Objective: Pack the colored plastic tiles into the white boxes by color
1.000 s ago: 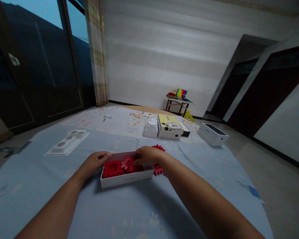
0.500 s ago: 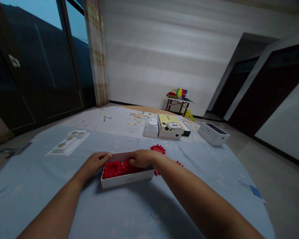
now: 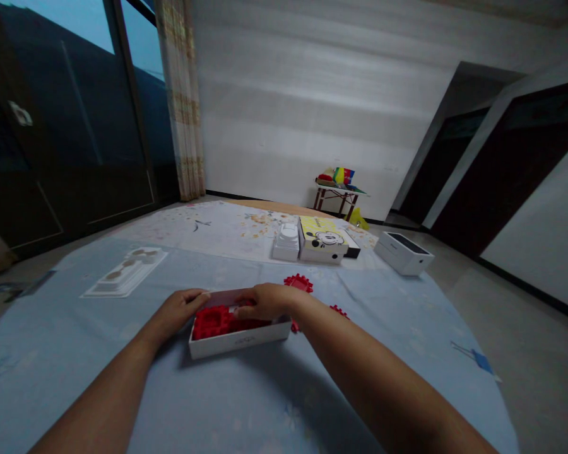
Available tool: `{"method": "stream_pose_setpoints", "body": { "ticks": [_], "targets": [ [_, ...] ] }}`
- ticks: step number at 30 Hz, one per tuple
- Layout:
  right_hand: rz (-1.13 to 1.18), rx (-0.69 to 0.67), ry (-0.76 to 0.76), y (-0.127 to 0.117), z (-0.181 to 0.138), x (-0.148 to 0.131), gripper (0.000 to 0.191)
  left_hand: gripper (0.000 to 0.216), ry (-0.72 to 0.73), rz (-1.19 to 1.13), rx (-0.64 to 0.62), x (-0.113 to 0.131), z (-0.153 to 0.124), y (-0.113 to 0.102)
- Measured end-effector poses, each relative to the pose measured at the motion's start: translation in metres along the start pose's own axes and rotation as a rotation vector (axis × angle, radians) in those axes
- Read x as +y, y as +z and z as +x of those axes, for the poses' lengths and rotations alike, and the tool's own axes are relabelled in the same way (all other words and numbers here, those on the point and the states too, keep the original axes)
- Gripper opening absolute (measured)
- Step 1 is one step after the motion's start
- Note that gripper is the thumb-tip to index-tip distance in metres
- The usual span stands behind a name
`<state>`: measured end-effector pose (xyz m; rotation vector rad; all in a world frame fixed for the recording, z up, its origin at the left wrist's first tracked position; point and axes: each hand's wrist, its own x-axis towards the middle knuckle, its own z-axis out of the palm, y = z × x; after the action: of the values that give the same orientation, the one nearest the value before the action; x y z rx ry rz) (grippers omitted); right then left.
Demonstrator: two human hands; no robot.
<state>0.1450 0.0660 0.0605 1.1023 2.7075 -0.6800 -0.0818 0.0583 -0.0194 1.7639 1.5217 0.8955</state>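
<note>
An open, shallow white box (image 3: 241,343) sits on the cloth-covered table (image 3: 208,410), its long front wall toward the person. Inside are red toothed pieces: a blocky one (image 3: 211,321) with a square hollow fills the left end, and more red shows to its right, partly under the right hand (image 3: 266,301).

The box lies between the two hands. The left hand (image 3: 178,311) rests against its far left corner, thumb along the rim; its other fingers are partly out of sight, so whether it pinches the wall cannot be told. The right hand reaches in over the far right side, fingers bent down and thumb pointing left among the red pieces; whether it is pinching one cannot be made out.

Just beyond the right hand lies a red toothed disc (image 3: 298,282), flat on the table. A second red toothed piece (image 3: 339,311) peeks out past the right forearm, which covers most of it, and a scrap of red shows between the box's right end and that wrist.

Farther back, a yellow-topped cartoon box (image 3: 322,241) stands beside a white container (image 3: 286,243) whose pale contents are hard to identify.
</note>
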Motion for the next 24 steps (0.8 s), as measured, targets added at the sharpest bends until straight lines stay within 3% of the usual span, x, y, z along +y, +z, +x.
{"method": "stream_pose_setpoints", "body": {
  "ticks": [12,19,24],
  "targets": [
    [-0.133,0.049,0.115,0.008,0.003,0.001,0.041,0.039,0.014,0.011,0.016,0.002,0.0,-0.002],
    [-0.047,0.1,0.103,0.0,-0.007,-0.003,0.053,0.045,-0.008,-0.013,-0.001,0.005,-0.002,-0.002],
    [0.006,0.048,0.05,-0.005,-0.009,0.014,0.057,0.054,-0.036,-0.043,-0.04,0.016,-0.002,-0.001]
  ]
}}
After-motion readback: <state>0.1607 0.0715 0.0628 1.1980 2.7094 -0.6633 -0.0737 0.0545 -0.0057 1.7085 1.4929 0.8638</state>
